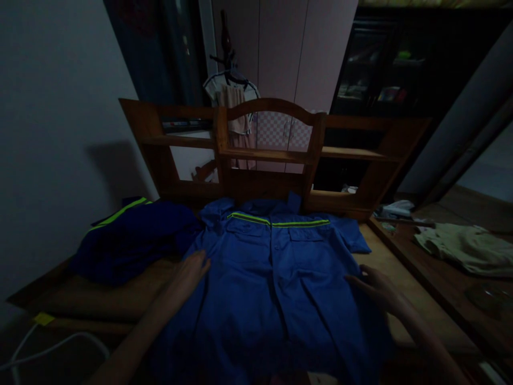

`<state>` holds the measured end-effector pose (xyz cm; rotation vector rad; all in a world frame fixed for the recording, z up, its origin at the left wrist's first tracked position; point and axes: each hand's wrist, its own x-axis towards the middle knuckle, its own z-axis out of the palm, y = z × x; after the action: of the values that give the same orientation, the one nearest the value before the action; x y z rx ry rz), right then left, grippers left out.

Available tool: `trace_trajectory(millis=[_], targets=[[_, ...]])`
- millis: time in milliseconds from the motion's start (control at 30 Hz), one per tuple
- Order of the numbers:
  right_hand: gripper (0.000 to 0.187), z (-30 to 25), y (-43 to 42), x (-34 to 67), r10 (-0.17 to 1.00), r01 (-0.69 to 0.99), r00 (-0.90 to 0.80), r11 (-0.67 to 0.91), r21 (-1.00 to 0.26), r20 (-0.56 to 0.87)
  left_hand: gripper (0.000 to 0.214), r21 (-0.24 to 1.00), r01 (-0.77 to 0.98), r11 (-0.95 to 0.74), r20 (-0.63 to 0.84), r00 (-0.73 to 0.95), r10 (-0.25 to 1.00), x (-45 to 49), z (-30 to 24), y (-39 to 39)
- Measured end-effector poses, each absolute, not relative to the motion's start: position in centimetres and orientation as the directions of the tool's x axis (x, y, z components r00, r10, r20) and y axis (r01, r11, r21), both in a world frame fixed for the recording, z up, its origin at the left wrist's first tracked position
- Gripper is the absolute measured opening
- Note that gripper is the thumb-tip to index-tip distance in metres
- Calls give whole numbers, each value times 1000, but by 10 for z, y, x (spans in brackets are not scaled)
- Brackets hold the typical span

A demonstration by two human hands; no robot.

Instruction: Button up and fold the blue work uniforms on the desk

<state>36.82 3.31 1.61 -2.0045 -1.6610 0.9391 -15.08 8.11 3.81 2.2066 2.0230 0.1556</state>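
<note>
A blue short-sleeved work shirt (248, 278) lies spread front side up, its collar toward the wooden shelf. A yellow-green striped band crosses the chest above two flap pockets, and a button placket runs down the middle. My left hand (193, 271) is at the shirt's left side just below the sleeve, fingers slightly apart and a little blurred. At the opposite side edge is my right hand (377, 289), thumb and fingers spread by the cloth. Neither hand shows a clear grip on the fabric. The shirt's lower part fades into shadow near me.
A crumpled dark blue garment (140, 240) with a yellow-green stripe lies at the left. Behind the shirt stands a wooden shelf unit (268, 155). A pale garment (465, 248) rests on the right-hand surface. A white cable (76, 337) curls at lower left. The room is dim.
</note>
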Motion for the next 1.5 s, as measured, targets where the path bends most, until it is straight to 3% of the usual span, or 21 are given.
trace_trajectory(millis=[100,200,367,567,633,700,800,900,1133,1300,1400,1500], targets=[[46,31,40,362,982,684,-38,-110,-721,-186,26,189,977,-94,-34,102,994,-149,39,89],[42,49,65,373,1000,730,21,-6,-684,14,28,130,991,-18,23,15,1000,-146,51,105],[37,63,131,391,966,884,108,15,-467,235,31,-12,993,121,189,-116,975,-124,68,151],[39,65,148,369,941,962,145,-62,-265,305,35,6,986,167,218,-164,962,-96,80,177],[40,75,126,351,903,984,91,-17,-176,420,38,1,993,122,290,-117,950,-84,90,158],[34,87,94,325,869,983,-29,114,-144,493,39,6,999,-43,406,37,913,-66,102,128],[28,99,48,281,898,899,-254,356,-254,360,31,174,929,-327,364,248,898,-28,108,78],[28,93,25,241,900,843,-354,425,-329,256,26,353,818,-454,232,394,890,9,91,51],[33,38,42,206,941,839,-289,337,-427,174,17,581,721,-377,176,341,924,41,21,85],[29,23,43,202,950,826,-220,303,-475,224,14,695,643,-322,138,320,937,33,10,106],[27,21,42,198,953,859,-177,272,-434,247,13,731,607,-311,126,328,936,31,12,107],[27,20,41,195,952,918,-185,256,-303,244,10,762,579,-290,121,313,942,31,15,104]])
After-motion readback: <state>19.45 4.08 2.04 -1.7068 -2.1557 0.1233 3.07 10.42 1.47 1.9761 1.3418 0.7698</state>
